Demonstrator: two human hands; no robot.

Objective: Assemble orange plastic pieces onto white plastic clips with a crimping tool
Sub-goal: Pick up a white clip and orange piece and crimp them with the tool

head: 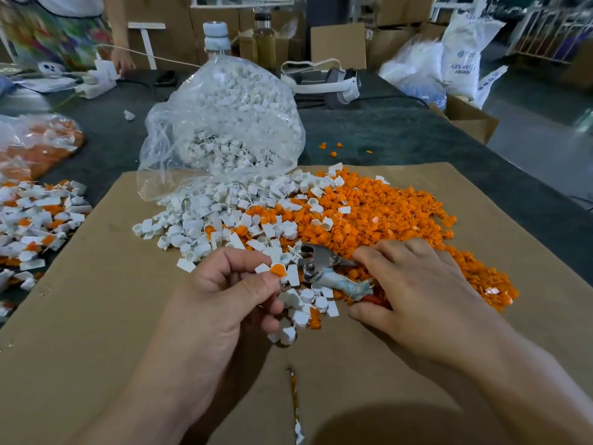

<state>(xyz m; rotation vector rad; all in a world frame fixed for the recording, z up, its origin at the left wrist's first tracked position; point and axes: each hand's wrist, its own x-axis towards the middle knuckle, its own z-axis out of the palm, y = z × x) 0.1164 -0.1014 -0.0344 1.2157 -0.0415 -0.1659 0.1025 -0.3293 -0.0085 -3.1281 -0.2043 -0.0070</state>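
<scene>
on the cardboard sheet w/ piled white clips & orange pieces, i see left hand pinching an orange-capped clip, right hand gripping the crimping tool.

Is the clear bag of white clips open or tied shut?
Open: the clear bag lies on its side, and white clips spill from its mouth onto the cardboard sheet.

Dark green table, stacked cardboard boxes behind, grey floor
</scene>
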